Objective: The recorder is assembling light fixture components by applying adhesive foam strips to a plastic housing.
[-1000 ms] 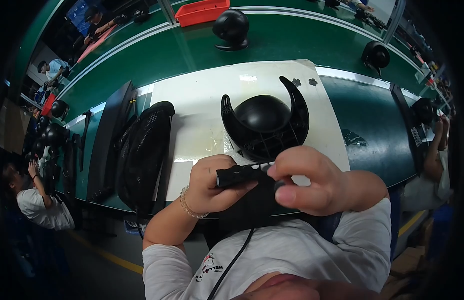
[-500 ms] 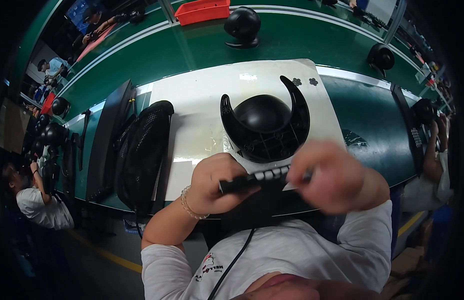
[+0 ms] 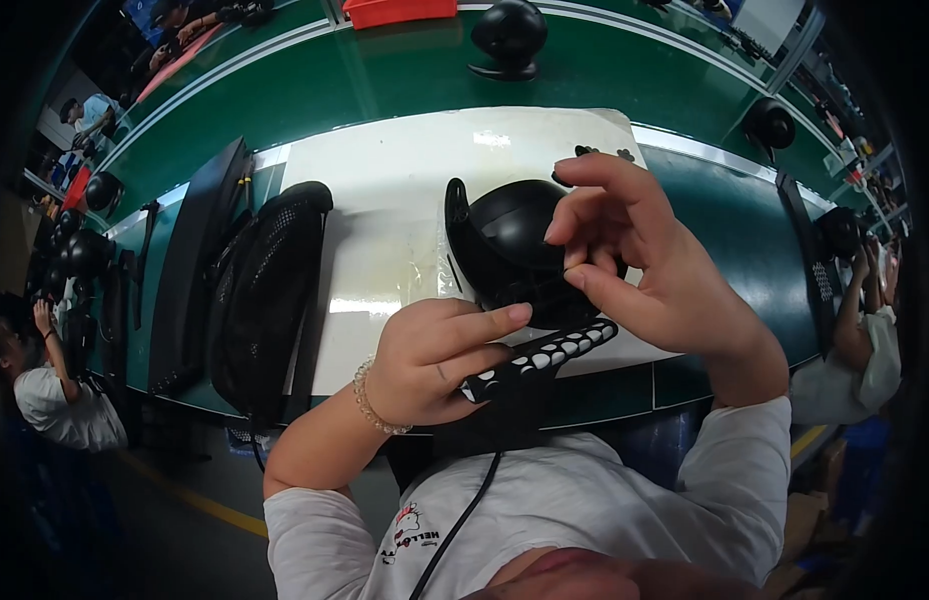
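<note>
My left hand is closed around one end of a narrow black strip with a row of white oval spots. The strip slants up to the right, just in front of a black curved, horned piece. A glossy black rounded shell sits within that piece's curve. Above its right side is my right hand, fingers bent and spread, the thumb apart from the index finger. I make out nothing held there. This hand hides the right horn and part of the shell.
A white board lies under the work on the green table. To its left are a black mesh-covered piece and a long black panel. Farther back stand a black rounded unit and a red bin. Co-workers sit at both sides.
My right hand has left the strip's right end and risen over the horned piece, its fingers spreading. The strip has turned so more white spots show. The whole view has shifted slightly.
</note>
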The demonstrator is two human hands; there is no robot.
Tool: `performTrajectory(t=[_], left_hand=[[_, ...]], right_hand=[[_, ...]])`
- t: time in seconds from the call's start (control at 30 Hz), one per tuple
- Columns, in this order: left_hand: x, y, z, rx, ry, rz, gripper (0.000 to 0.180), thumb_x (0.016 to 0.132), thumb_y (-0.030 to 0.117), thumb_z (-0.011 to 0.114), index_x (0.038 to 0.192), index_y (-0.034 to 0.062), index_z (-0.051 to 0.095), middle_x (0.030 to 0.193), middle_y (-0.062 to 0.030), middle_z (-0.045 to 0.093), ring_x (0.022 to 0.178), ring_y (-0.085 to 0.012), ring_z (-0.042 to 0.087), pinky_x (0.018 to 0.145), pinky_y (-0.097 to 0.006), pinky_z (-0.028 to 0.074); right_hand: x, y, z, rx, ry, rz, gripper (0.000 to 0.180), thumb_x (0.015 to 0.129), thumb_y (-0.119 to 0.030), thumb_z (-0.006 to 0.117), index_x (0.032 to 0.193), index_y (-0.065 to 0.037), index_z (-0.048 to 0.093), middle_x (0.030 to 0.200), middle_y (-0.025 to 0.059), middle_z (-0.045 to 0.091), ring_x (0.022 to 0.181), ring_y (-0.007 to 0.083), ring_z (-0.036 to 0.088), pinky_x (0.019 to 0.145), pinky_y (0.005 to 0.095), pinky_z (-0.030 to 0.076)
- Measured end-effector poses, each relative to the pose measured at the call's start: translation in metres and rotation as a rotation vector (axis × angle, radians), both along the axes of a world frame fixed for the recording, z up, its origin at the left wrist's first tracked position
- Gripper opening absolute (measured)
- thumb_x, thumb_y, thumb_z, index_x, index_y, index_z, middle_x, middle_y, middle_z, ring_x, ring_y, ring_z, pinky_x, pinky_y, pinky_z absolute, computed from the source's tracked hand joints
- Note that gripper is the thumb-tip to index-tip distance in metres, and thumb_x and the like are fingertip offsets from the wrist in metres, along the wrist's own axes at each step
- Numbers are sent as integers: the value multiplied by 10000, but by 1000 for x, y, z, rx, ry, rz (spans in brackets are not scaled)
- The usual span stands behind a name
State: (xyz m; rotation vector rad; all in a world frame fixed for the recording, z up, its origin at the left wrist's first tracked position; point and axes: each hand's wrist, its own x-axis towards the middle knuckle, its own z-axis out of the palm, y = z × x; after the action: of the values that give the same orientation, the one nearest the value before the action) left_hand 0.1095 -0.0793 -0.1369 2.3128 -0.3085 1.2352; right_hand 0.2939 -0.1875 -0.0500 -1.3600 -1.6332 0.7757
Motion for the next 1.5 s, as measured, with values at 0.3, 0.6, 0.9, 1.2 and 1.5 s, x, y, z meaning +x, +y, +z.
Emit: performTrajectory(t=[0.3, 0.6, 0.9, 1.2, 1.5], left_hand=[[0, 1, 4, -1, 16, 3, 195, 574, 68, 661, 741, 26, 568, 1076, -105, 597, 607, -203, 573, 494, -277, 450], [-2, 0, 1, -15, 52, 13, 227, 561, 81, 680, 754, 28, 573, 1089, -111, 594, 577, -185, 551, 483, -268, 429], [-1, -2, 4, -35, 35, 3, 220, 576, 65, 688, 757, 38, 567, 1083, -122, 597, 571, -184, 558, 480, -265, 425], [-4, -3, 6, -51, 90, 20, 273, 555, 44, 766, 755, 33, 580, 1014, -150, 613, 642, -179, 569, 538, -268, 436], [-3, -3, 7, -35, 96, 25, 279, 538, 39, 766, 754, 37, 589, 1030, -140, 608, 639, -172, 554, 533, -266, 428]], right_hand=[[-8, -7, -8, 510, -584, 50, 572, 687, 159, 539, 1197, -60, 401, 899, 131, 568, 714, 265, 576, 584, 317, 466], [-3, -12, -11, 465, -460, 6, 599, 693, 165, 546, 1221, -38, 349, 857, 112, 567, 730, 197, 566, 646, 310, 454], [1, -21, -11, 267, -157, -67, 631, 743, 93, 560, 1277, -49, 256, 821, 57, 532, 770, 113, 512, 704, 247, 373], [20, -32, -20, 417, -280, -123, 572, 715, 96, 583, 1222, -58, 368, 862, 72, 566, 777, 140, 550, 695, 279, 412], [26, -39, -35, 610, -602, -151, 471, 600, 70, 692, 1026, -76, 557, 836, 40, 606, 765, 211, 565, 657, 294, 445]])
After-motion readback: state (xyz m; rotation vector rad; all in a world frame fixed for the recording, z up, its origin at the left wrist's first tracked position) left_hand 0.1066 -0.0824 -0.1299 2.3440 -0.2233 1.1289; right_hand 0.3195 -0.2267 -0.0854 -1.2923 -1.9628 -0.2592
